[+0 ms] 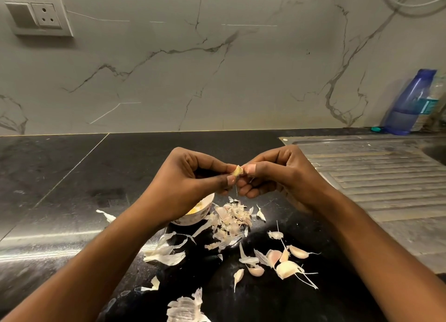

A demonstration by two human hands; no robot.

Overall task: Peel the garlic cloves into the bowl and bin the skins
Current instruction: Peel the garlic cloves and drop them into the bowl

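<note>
At frame centre a garlic clove (pixel 237 171) was pinched between the left hand (pixel 190 179) and right hand (pixel 280 174), peeling judged under way, its drop, once bared, into the bowl (pixel 193 216) below-left being called for next.

Both hands meet above the black counter (pixel 72 177): left hand (pixel 193 177) and right hand (pixel 280 174) pinch one garlic clove (pixel 237 171). Below lie loose skins (pixel 231 221), unpeeled cloves (pixel 287 268) and a white bowl (pixel 200 213).

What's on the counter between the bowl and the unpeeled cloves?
A heap of loose garlic skins lies between bowl and unpeeled cloves, in the head view.
</note>
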